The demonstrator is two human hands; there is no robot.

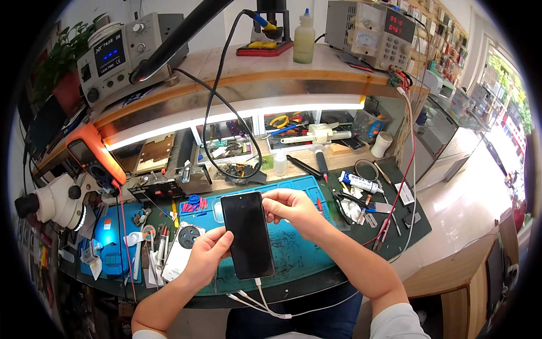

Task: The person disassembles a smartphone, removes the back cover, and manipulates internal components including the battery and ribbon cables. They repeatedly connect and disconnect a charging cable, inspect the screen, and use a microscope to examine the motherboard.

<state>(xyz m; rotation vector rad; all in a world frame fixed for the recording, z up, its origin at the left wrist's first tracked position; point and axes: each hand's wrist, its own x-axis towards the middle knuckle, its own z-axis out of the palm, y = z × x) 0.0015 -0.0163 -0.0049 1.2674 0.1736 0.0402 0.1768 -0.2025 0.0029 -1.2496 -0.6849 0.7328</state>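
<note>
A black smartphone [247, 237] with a dark screen is held upright over the blue silicone work mat [299, 254], a white charging cable [260, 289] plugged into its bottom end; the cable has more connectors dangling. My left hand [210, 251] grips the phone's left edge, thumb on the side. My right hand [285, 210] pinches its upper right edge with thumb and fingers. Just left of my left hand lies a silver-white phone [179, 257] with a round black camera module. Small pink and blue parts [195, 206] lie on the mat behind the phone.
Microscope [48, 200] and orange multimeter [96, 158] stand at left; pliers, tubes and tweezers [370, 203] lie at right. Behind are tool trays [226, 144] and a shelf [237, 68] with soldering station, bottle and power supply. A wooden cabinet [446, 271] is at lower right.
</note>
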